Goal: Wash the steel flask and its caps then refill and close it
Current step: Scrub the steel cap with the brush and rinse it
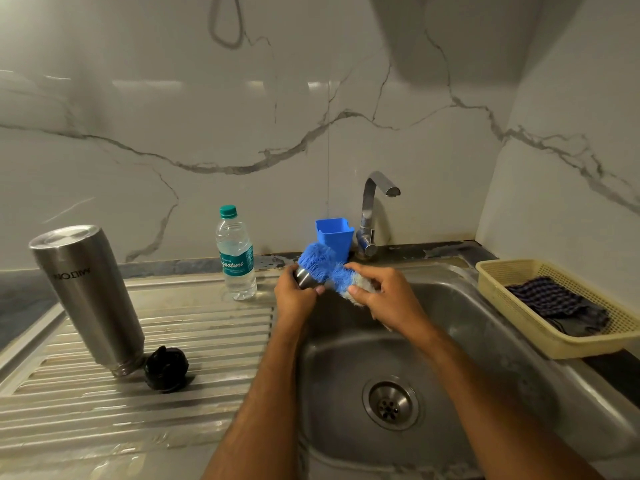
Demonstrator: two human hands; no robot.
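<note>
The steel flask [88, 296] stands upside down on the ribbed drainboard [138, 403] at the left, tilted slightly. A black inner cap [167, 368] lies beside its mouth. Over the sink's back left corner my left hand [294, 296] grips a small steel cup cap [306, 277]. My right hand [381, 296] holds a blue and white bristle brush [323, 266], whose bristles press against the cap. Part of the cap is hidden by my fingers and the bristles.
A clear plastic water bottle [237, 254] with a green lid stands behind my left hand. A blue holder [334, 233] and the tap [372, 209] are at the back. The sink basin [485, 393] has its drain [391, 405] below. A yellow basket [519, 323] with a cloth sits right.
</note>
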